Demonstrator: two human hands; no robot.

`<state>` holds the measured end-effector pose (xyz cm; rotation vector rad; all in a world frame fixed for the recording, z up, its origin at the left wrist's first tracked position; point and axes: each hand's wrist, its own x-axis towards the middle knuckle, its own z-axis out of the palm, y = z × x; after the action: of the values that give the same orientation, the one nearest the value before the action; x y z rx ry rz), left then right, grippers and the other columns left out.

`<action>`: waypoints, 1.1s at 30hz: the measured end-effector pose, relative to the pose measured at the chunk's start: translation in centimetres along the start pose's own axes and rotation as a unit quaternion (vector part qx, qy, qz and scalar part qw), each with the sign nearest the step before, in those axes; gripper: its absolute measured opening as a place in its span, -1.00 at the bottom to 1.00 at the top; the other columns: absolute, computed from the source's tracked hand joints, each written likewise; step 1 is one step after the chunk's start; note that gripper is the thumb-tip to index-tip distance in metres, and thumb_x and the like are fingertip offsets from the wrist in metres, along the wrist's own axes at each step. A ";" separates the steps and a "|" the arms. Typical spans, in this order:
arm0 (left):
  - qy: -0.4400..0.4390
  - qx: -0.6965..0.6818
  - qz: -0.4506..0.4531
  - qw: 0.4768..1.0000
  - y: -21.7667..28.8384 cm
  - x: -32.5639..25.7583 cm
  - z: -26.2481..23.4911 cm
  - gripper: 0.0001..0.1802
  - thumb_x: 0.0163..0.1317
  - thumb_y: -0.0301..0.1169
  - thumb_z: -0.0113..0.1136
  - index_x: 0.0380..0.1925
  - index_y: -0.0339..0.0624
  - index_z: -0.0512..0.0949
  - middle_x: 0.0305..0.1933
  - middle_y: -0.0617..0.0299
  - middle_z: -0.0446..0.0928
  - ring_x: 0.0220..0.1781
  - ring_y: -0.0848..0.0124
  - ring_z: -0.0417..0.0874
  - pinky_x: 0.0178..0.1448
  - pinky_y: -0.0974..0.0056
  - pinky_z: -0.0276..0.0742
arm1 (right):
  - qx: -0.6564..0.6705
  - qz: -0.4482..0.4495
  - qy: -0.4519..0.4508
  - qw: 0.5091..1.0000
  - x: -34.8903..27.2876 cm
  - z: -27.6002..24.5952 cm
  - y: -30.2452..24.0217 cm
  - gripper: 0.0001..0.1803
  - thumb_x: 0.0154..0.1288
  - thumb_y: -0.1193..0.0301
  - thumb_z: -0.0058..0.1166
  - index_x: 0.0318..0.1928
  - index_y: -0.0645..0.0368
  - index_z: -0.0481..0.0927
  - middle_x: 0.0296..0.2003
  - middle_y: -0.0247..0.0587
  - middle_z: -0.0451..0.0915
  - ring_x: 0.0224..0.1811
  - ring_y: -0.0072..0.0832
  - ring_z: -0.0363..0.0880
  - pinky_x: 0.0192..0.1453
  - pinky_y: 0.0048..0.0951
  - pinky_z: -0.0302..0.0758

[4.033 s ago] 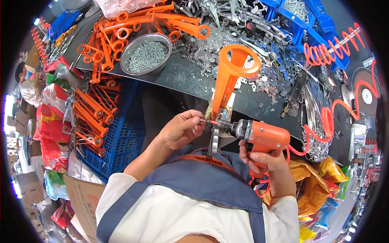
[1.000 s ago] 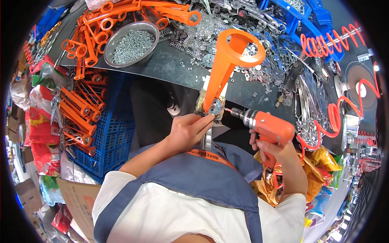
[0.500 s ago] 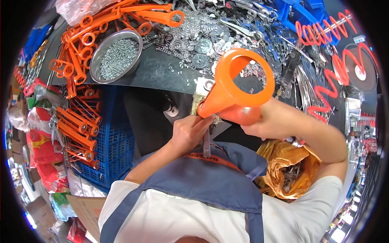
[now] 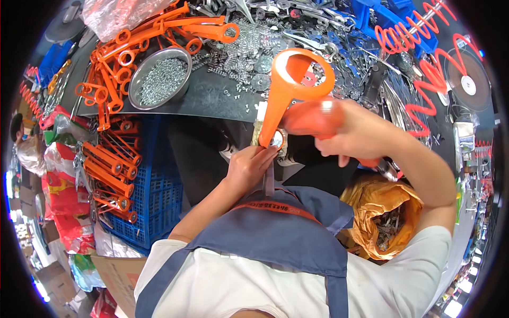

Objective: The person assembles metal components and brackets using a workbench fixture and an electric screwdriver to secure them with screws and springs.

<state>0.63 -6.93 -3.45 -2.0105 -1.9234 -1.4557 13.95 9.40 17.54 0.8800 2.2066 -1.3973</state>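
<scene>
Left hand (image 4: 248, 170) pinches base of orange ring-handled part (image 4: 289, 87) upright over worktop (image 4: 212, 100) edge, right hand (image 4: 352, 135) closed round blurred orange power driver (image 4: 313, 116) beside it; part looks stiff, light plastic, best held low nr metal end; little free room w/ screw bowl (image 4: 160, 77), loose hardware close.

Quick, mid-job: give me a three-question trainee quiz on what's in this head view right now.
1. True or false: the left hand is at the narrow lower end of the orange ring-ended part.
2. What does the right hand grip? A) orange power driver B) pliers C) hammer
3. What fills the round metal bowl on the bench?

Key: 1 true; 2 A; 3 small silvery metal pieces, too fine to tell apart.
</scene>
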 end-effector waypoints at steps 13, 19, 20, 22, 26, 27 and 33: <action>0.033 -0.641 -0.555 0.528 2.6 -0.7 -5.6 -0.76 0.37 -0.41 -0.03 -0.16 -0.42 0.44 -0.42 0.26 0.41 -0.52 0.60 0.37 -0.46 0.55 0.32 | 0.221 -0.160 0.026 0.962 -5.1 5.7 8.0 -0.68 0.09 0.60 0.14 -0.09 0.32 0.51 -0.36 -0.21 0.60 -0.42 -0.57 0.60 -0.52 -0.57 0.54; -0.011 -0.741 -0.483 0.467 2.3 -1.3 -5.6 -0.74 0.37 -0.31 0.00 -0.25 -0.33 0.52 -0.55 0.33 0.34 -0.59 0.63 0.19 -0.56 0.55 0.08 | 0.308 -0.119 0.005 0.944 -4.0 7.2 8.1 -0.71 0.12 0.57 0.13 -0.10 0.25 0.50 -0.38 -0.23 0.59 -0.57 -0.60 0.51 -0.52 -0.57 0.45; -0.009 -0.741 -0.483 0.466 2.7 -1.0 -5.5 -0.74 0.37 -0.31 0.00 -0.25 -0.33 0.52 -0.55 0.33 0.34 -0.59 0.63 0.19 -0.56 0.55 0.08 | 0.308 -0.127 0.002 0.943 -3.9 7.3 8.1 -0.70 0.12 0.56 0.13 -0.09 0.25 0.50 -0.39 -0.23 0.59 -0.58 -0.59 0.51 -0.53 -0.58 0.44; 0.041 -0.668 -0.551 0.499 3.8 -0.2 -5.6 -0.76 0.35 -0.34 0.03 -0.23 -0.34 0.51 -0.50 0.31 0.38 -0.57 0.60 0.23 -0.52 0.54 0.15 | 0.309 -0.134 -0.001 0.942 -3.7 7.5 8.1 -0.70 0.11 0.56 0.13 -0.09 0.25 0.49 -0.40 -0.23 0.59 -0.59 -0.59 0.51 -0.53 -0.58 0.43; 0.032 -0.699 -0.521 0.489 2.7 -0.9 -5.5 -0.77 0.35 -0.36 0.03 -0.21 -0.34 0.51 -0.45 0.27 0.43 -0.54 0.59 0.27 -0.48 0.53 0.22 | 0.346 -0.111 -0.004 0.932 -3.5 8.0 8.2 -0.70 0.11 0.57 0.13 -0.10 0.24 0.50 -0.40 -0.21 0.59 -0.59 -0.61 0.51 -0.53 -0.60 0.42; 0.045 -0.691 -0.531 0.489 2.7 -0.6 -5.6 -0.78 0.34 -0.37 0.04 -0.21 -0.34 0.51 -0.44 0.25 0.45 -0.54 0.58 0.28 -0.47 0.51 0.24 | 0.363 -0.119 -0.004 0.924 -3.4 8.2 8.2 -0.70 0.11 0.58 0.13 -0.09 0.24 0.50 -0.39 -0.21 0.59 -0.58 -0.61 0.51 -0.53 -0.61 0.42; 0.025 -0.751 -0.478 0.454 1.1 -1.5 -5.1 -0.80 0.32 -0.39 0.07 -0.23 -0.33 0.51 -0.42 0.22 0.48 -0.55 0.56 0.30 -0.47 0.50 0.26 | 0.383 -0.103 0.005 0.918 -3.3 8.6 7.6 -0.68 0.12 0.62 0.13 -0.06 0.24 0.50 -0.35 -0.20 0.59 -0.55 -0.62 0.52 -0.52 -0.61 0.42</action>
<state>-1.24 -11.31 -0.80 0.0823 -1.5117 -4.4036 21.50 2.98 10.80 0.8872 1.7726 -2.4365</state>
